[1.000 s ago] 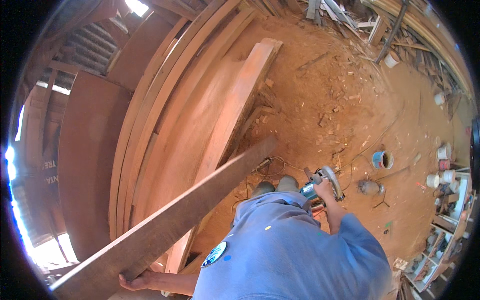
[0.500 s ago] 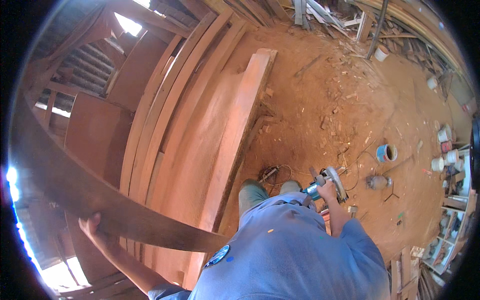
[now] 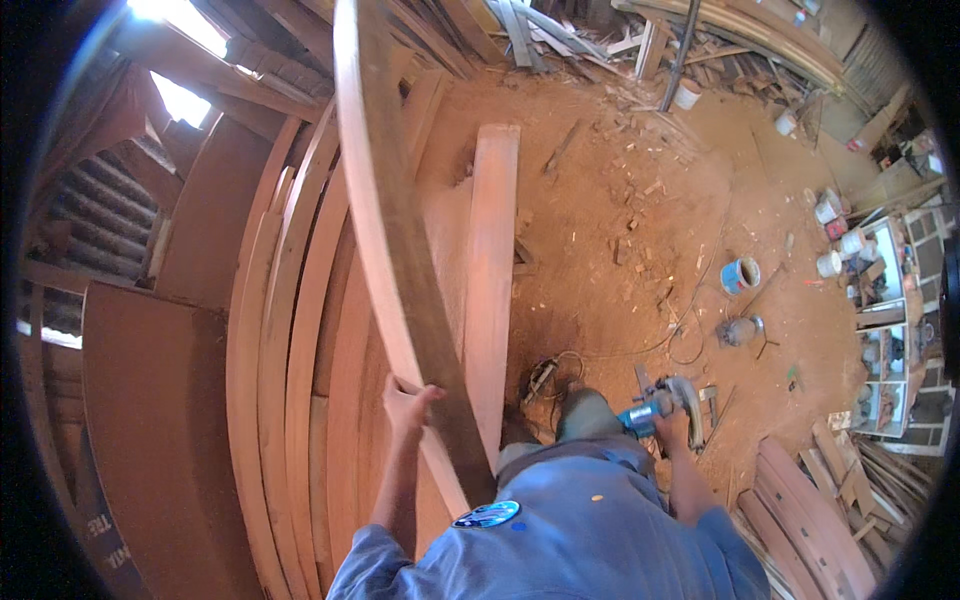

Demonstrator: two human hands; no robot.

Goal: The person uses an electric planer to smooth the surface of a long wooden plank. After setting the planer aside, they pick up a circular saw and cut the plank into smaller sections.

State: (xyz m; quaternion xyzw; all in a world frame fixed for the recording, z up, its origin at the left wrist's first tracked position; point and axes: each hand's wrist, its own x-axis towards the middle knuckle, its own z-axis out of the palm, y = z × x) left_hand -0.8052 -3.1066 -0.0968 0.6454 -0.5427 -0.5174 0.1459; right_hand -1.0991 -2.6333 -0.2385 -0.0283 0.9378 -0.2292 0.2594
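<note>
A long, thick wooden board [image 3: 392, 240] stretches from against my torso far out ahead, tilted on its edge. My left hand [image 3: 411, 402] is closed round its near part, with the thumb over the dark face. At my right side, my right hand [image 3: 672, 426] grips the handle of a teal circular saw [image 3: 640, 417]. The saw hangs beside my thigh, apart from the board. Beneath the held board lies a pale plank [image 3: 492, 250] on the low stack.
Several long boards [image 3: 275, 350] lie side by side at the left, beside a brown sheet panel [image 3: 150, 420]. A blue paint bucket [image 3: 738, 276] and a trailing cable [image 3: 640, 352] lie on the dirt floor. White shelving [image 3: 885, 335] stands at the far right; curved planks [image 3: 800, 520] lie below it.
The board's far end has swung from the left round to straight ahead, with my left hand moving right. The saw stays in my right hand. My view has turned slightly right.
</note>
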